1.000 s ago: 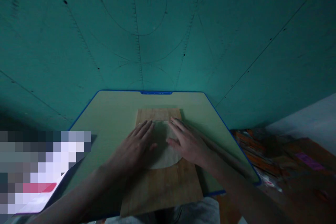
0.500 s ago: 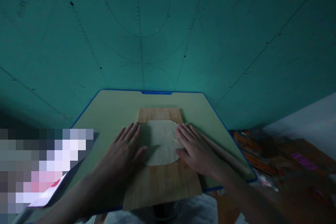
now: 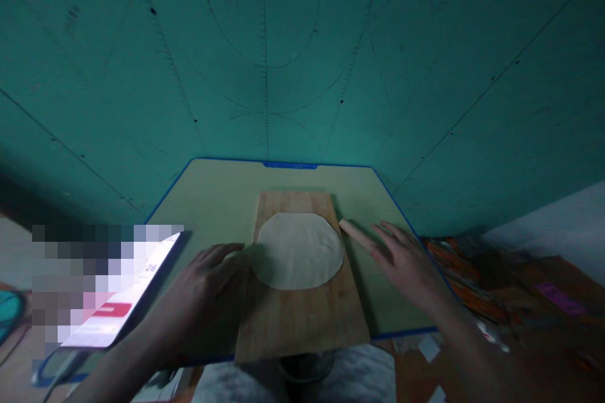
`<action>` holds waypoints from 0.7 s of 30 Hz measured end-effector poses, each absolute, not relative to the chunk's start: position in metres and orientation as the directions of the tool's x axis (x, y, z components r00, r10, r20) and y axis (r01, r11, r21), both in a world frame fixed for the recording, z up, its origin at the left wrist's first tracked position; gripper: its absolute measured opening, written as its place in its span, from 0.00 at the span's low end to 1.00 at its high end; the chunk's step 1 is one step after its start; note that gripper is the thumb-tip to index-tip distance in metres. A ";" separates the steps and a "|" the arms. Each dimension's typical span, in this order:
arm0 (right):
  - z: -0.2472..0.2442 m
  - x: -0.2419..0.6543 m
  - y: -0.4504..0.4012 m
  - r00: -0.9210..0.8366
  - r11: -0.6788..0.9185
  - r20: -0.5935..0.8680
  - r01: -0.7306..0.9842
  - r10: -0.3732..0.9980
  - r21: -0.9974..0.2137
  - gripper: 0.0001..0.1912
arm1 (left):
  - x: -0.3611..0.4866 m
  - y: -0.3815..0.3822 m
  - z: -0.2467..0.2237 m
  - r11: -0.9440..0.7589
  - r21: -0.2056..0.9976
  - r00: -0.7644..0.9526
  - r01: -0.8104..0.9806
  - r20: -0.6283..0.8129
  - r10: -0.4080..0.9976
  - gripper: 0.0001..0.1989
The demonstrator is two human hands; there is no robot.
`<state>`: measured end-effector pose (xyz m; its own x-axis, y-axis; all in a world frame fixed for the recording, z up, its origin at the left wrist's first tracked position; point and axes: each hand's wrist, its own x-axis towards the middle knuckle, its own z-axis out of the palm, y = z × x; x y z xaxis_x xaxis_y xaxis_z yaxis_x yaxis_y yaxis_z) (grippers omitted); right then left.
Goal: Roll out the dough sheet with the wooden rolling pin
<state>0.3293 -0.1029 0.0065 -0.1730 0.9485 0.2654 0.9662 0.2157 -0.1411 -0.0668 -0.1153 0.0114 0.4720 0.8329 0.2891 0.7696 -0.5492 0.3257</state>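
A flat, pale sheet of rolled-out dough (image 3: 300, 252) lies on a wooden board (image 3: 307, 321), its right edge reaching the board's side. At the dough's left edge is my left hand (image 3: 208, 274), fingers loosely stretched and its fingertips near or touching the rim; I cannot tell which. To the right of the board, a thin wooden rolling pin (image 3: 358, 234) lies slanted, its near part hidden by my right hand (image 3: 409, 267). That hand is open over the pin with fingers apart, not wrapped round it.
Under the board is a pale table (image 3: 222, 192) with a blue rim. A lit tablet screen (image 3: 142, 283), partly pixelated, stands at the left. A green wall (image 3: 293, 88) with drawn lines rises behind. Cardboard and clutter (image 3: 524, 289) lie at the lower right.
My right hand has left the dough and moved right, over the rolling pin. The left hand has drawn back slightly to the dough's left edge. The view has shifted a little.
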 end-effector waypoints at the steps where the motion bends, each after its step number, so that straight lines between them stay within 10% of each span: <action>1: 0.005 0.337 -0.105 -0.127 0.165 0.268 0.979 0.955 -0.124 0.24 | -0.064 -0.117 0.015 -0.556 0.334 0.478 0.761 0.291 0.829 0.18; 14: 0.009 0.350 -0.126 -0.008 0.033 0.221 0.993 0.975 -0.109 0.10 | -0.082 -0.109 0.029 -0.489 0.322 0.356 0.811 0.391 0.849 0.22; 21: 0.050 0.259 -0.098 -0.340 0.387 0.210 0.885 0.917 -0.260 0.08 | -0.074 -0.098 0.048 -0.445 0.264 0.305 0.855 0.438 0.846 0.25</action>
<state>0.2588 -0.0983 0.0504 -0.3396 0.9169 0.2095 0.8845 0.3871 -0.2604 -0.0735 -0.0982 0.0483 0.3052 0.8457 0.4378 0.8554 -0.4455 0.2643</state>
